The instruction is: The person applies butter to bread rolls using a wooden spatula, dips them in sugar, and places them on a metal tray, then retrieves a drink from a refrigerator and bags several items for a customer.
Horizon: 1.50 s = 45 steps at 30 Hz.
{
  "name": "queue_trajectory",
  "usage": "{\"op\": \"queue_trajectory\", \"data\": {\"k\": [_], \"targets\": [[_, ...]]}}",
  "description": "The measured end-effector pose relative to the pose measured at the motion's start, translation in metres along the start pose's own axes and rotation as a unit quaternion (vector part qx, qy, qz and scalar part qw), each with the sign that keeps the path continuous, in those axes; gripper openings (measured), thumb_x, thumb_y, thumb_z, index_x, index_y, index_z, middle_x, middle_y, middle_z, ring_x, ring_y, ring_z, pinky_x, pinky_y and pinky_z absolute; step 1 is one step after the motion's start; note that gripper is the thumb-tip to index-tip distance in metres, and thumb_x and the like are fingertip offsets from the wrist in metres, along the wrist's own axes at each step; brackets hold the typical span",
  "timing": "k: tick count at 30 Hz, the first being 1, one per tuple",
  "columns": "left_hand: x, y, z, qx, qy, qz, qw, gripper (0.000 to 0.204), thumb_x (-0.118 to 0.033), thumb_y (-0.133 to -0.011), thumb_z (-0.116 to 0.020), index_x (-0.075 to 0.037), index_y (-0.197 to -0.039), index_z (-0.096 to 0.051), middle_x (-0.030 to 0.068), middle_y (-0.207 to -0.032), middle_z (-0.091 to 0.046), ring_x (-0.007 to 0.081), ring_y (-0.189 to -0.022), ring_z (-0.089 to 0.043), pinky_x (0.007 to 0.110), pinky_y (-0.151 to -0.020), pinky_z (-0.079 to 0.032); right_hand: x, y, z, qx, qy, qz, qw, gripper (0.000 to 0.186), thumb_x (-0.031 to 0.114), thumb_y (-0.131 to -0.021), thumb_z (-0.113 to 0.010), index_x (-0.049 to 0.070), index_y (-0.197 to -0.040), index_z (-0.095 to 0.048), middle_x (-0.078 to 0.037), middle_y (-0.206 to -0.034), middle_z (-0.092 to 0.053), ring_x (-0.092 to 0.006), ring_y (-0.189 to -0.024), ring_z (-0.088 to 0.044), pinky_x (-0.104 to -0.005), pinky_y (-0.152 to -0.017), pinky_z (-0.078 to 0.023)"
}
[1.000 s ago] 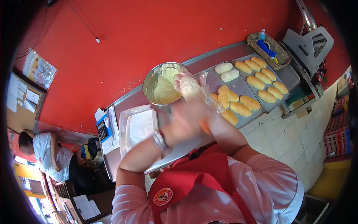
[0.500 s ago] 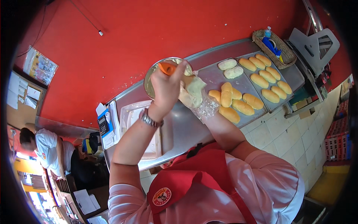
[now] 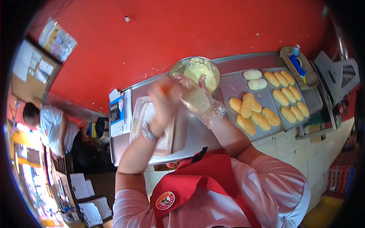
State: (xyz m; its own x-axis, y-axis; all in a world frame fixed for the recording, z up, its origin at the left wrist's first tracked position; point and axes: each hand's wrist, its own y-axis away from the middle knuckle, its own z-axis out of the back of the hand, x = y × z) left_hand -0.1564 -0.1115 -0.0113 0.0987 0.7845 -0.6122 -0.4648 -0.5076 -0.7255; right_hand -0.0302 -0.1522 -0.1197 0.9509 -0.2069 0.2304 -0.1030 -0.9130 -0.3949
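My left hand (image 3: pixel 163 104), bare with a wristwatch, is blurred by motion but closed round an orange-handled tool (image 3: pixel 165 89); its blade cannot be made out. Beside it, my right hand (image 3: pixel 213 110) wears a clear plastic glove and cradles a bread roll (image 3: pixel 197 100) smeared with pale cream. Just behind the gloved fingers stands a metal bowl (image 3: pixel 178 67) of pale cream (image 3: pixel 201 71). To the right, a metal tray (image 3: pixel 232 84) carries several plain golden rolls (image 3: pixel 260 121) and two white-coated rolls (image 3: pixel 255 79).
A second tray (image 3: pixel 274 102) of golden rolls (image 3: pixel 281 97) adjoins the first. Beyond it are a wicker basket (image 3: pixel 310 76) and a grey metal machine (image 3: pixel 334 74). At left lie a pale plastic tub (image 3: pixel 167 142), papers and a calculator (image 3: pixel 114 113). Another person (image 3: pixel 57 127) sits far left.
My left hand has drawn back from the bowl toward the left and lower with the tool. The gloved hand has turned, its fingers now showing. The whole view has shifted a little.
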Motion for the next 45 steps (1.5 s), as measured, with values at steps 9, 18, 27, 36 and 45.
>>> {"op": "queue_trajectory", "data": {"k": [9, 18, 27, 36, 45], "targets": [[-0.001, 0.057, 0.071, 0.109, -0.157, -0.243, 0.951, 0.007, -0.007, -0.074, -0.066, -0.004, -0.074, -0.059, 0.0074, -0.068, -0.057, 0.0237, -0.060, -0.058, 0.037, -0.054, -0.046, -0.092, -0.049, 0.039, -0.020, -0.109, 0.007, 0.994, 0.079, 0.063, -0.093, -0.041, 0.002, -0.143, -0.035, -0.017, -0.142, -0.042, -0.0319, -0.131, -0.040, -0.0464, -0.113, -0.029], [0.099, 0.020, 0.216, -0.329, 0.236, 0.247, 0.880, 0.018, -0.009, -0.090, -0.060, -0.003, -0.074, -0.057, 0.0014, -0.067, -0.058, 0.0093, -0.055, -0.050, 0.026, -0.046, -0.038, -0.182, -0.074, -0.023, -0.073, -0.190, -0.112, 0.973, 0.081, 0.059, -0.089, -0.051, 0.000, -0.143, -0.036, -0.015, -0.147, -0.040, -0.0320, -0.133, -0.040, -0.0462, -0.117, -0.021], [0.018, 0.140, 0.191, 0.099, -0.144, -0.270, 0.947, 0.008, -0.010, -0.070, -0.064, -0.014, -0.067, -0.057, 0.0028, -0.067, -0.056, 0.0163, -0.063, -0.058, 0.035, -0.052, -0.047, -0.257, -0.092, 0.023, -0.017, -0.148, -0.098, 0.984, 0.079, 0.063, -0.093, -0.040, 0.003, -0.144, -0.035, -0.014, -0.147, -0.039, -0.0291, -0.137, -0.036, -0.0478, -0.116, -0.025], [0.116, 0.062, 0.280, -0.191, -0.156, 0.104, 0.964, 0.016, -0.005, -0.085, -0.064, -0.005, -0.070, -0.057, 0.0051, -0.063, -0.057, 0.0125, -0.051, -0.051, 0.026, -0.046, -0.038, -0.293, -0.086, 0.009, -0.087, -0.075, -0.109, 0.987, 0.083, 0.064, -0.092, -0.039, 0.005, -0.148, -0.027, -0.011, -0.153, -0.031, -0.0255, -0.139, -0.032, -0.0455, -0.117, -0.021], [0.109, 0.124, 0.254, -0.131, 0.032, 0.107, 0.985, 0.023, -0.019, -0.091, -0.061, -0.006, -0.074, -0.056, 0.0002, -0.064, -0.053, 0.0107, -0.054, -0.049, 0.025, -0.048, -0.037, -0.286, -0.082, -0.004, -0.079, -0.102, -0.108, 0.986, 0.084, 0.063, -0.091, -0.041, 0.003, -0.148, -0.027, -0.012, -0.150, -0.036, -0.0264, -0.134, -0.040, -0.0441, -0.113, -0.030]]}}
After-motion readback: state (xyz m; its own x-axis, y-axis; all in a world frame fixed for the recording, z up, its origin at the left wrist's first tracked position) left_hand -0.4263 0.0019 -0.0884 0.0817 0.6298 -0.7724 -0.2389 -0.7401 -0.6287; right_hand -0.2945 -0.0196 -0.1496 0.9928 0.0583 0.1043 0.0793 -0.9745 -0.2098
